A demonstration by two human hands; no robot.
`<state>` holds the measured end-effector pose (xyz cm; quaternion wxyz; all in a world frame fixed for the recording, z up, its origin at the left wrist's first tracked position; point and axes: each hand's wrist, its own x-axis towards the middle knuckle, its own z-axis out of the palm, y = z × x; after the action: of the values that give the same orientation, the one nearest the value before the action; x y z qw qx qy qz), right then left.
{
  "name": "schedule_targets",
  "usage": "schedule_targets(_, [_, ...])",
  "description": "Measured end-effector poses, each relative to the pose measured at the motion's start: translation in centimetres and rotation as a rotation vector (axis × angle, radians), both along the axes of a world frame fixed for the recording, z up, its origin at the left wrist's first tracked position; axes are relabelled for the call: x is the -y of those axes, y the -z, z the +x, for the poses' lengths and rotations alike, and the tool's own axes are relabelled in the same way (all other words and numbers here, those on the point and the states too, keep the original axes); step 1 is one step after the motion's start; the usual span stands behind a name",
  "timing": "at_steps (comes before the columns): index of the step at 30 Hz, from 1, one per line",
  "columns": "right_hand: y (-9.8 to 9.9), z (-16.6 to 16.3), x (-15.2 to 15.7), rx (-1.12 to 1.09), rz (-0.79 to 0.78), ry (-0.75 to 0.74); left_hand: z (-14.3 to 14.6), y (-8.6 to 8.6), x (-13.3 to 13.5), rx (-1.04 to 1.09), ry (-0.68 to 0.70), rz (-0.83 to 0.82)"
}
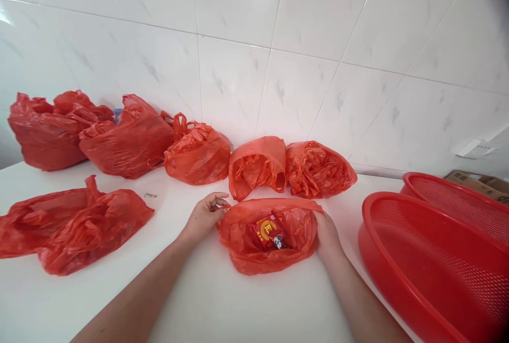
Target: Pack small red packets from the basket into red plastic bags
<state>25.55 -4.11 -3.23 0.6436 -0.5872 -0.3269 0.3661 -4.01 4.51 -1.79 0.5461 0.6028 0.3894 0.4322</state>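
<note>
In the middle of the table, a red plastic bag [262,264] lies with its mouth spread wide. Inside it sit red wrapped snack packets [267,230] with yellow print, and a small shiny silver-and-dark wrapped piece [280,242]. My left hand [207,214] is at the bag's left rim, its fingers curled and thumb and fingertips pinching the edge. On the opposite side, my right hand [326,231] holds the right rim; most of its fingers are hidden behind the plastic.
Several red plastic bags [199,155] stand along the tiled wall [234,83]. Another red bag [95,221] lies crumpled at left, near a small scrap [151,195]. Two red mesh baskets [382,263] occupy the right side, with cardboard [481,184] behind them.
</note>
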Motion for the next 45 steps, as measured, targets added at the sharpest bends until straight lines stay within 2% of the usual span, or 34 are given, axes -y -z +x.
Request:
schedule_targets(3, [0.0,0.2,-0.1,-0.078,-0.011,-0.041,-0.4,0.0,-0.5,0.063,-0.210,-0.051])
schedule_targets(5, [-0.2,0.2,0.0,-0.103,-0.027,-0.087,-0.7,0.0,-0.7,0.095,-0.254,-0.075])
schedule_targets(8, [-0.7,0.3,0.6,-0.110,-0.062,-0.176,-1.1,-0.1,-0.8,0.245,-0.211,-0.140])
schedule_targets(12, [-1.7,1.0,1.6,-0.062,-0.135,-0.450,-1.3,-0.6,-0.9,0.464,-0.113,-0.287])
schedule_targets(16, [-2.0,2.4,2.3,0.128,-0.250,-0.680,-1.5,-1.4,-0.7,0.619,-0.069,-0.410])
schedule_targets(19, [-1.9,3.2,2.7,0.208,-0.295,-0.786,-1.7,-1.5,-0.7,0.687,-0.051,-0.447])
schedule_targets(22, [-2.1,3.1,2.8,0.005,-0.123,-0.723,-1.8,-1.4,-0.7,0.711,0.002,-0.448])
schedule_targets(26, [-3.3,2.1,2.6,-0.343,0.223,-0.454,-1.7,-1.6,-0.5,0.736,0.024,-0.423])
schedule_targets(32, [-4.0,2.0,1.7,-0.395,0.384,-0.201,-1.9,-3.7,0.2,0.755,0.018,-0.266])
schedule_targets(36, [-3.4,2.5,1.7,-0.450,0.419,-0.232,-2.0,-6.8,1.3,0.710,-0.006,-0.105])
schedule_targets(38, [-3.3,2.4,1.8,-0.544,0.424,-0.276,-1.9,-8.6,2.2,0.667,-0.022,-0.016])
schedule_targets(41, [-3.5,1.9,2.0,-0.679,0.435,-0.268,-1.4,-10.8,3.6,0.633,-0.010,0.080])
schedule_targets(45, [-4.5,0.5,2.5,-0.792,0.503,-0.353,0.0,-11.9,5.0,0.464,0.060,0.226])
